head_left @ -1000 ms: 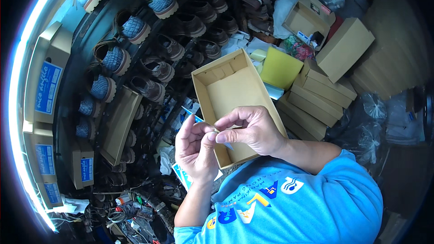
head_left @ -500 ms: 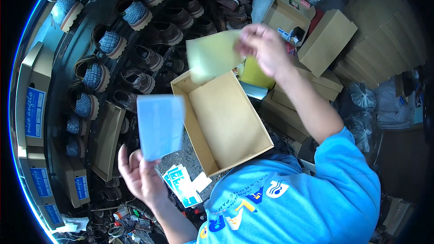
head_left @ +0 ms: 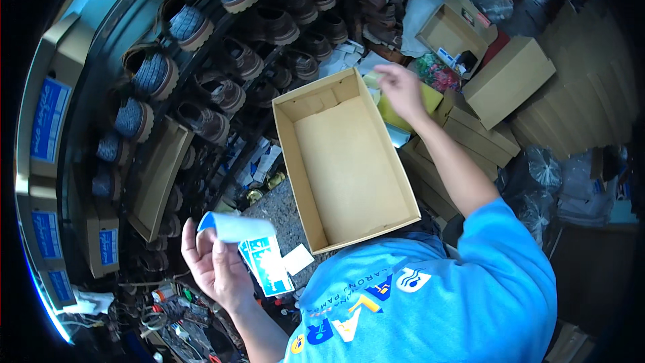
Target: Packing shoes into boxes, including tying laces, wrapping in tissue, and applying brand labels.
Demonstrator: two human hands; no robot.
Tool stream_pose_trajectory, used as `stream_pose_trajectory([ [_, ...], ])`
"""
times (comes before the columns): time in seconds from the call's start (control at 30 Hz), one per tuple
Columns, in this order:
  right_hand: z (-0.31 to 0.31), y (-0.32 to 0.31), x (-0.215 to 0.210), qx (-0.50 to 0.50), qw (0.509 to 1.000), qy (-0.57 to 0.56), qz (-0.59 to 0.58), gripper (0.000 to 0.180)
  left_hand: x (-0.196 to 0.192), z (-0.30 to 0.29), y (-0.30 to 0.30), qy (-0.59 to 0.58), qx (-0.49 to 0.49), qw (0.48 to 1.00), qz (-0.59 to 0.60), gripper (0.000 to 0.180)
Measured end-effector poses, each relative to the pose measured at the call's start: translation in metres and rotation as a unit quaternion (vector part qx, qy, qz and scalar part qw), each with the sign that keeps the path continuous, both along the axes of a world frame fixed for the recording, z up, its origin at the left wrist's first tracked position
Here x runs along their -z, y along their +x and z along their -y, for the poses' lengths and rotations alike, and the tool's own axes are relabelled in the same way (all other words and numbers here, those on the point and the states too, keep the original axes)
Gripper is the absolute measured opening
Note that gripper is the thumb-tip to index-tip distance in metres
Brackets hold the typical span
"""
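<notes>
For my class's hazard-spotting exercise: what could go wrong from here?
The blue-and-white label curls over above the left hand, so it might crease. It also overlaps the printed slips in this view, so it could brush them. The open cardboard box sits close to the blue shirt, so leaning forward might nudge it.

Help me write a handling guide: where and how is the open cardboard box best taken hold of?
Probably grip the cardboard box by its two long walls, midway, coming from left and right, thumbs inside. It lies open side up with thin, straight walls; its near end is close to the blue shirt, likely leaving little room.
</notes>
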State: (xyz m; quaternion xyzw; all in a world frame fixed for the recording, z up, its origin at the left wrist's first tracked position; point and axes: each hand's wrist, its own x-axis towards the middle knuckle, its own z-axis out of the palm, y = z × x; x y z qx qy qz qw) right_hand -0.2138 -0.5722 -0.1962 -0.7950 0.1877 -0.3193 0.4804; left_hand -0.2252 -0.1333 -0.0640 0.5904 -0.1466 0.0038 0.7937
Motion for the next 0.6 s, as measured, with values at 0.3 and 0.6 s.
stream_pose_trajectory([
  [0.3,-0.17,-0.133,-0.15,-0.299,0.931,-0.206,-0.043,0.084,-0.015,0.09,-0.051,-0.001,0.222,0.975,-0.011,0.055],
  [0.6,-0.153,-0.184,-0.135,-0.406,0.852,0.331,-0.009,0.073,0.003,0.036,-0.034,0.115,0.167,0.978,-0.051,0.056],
])
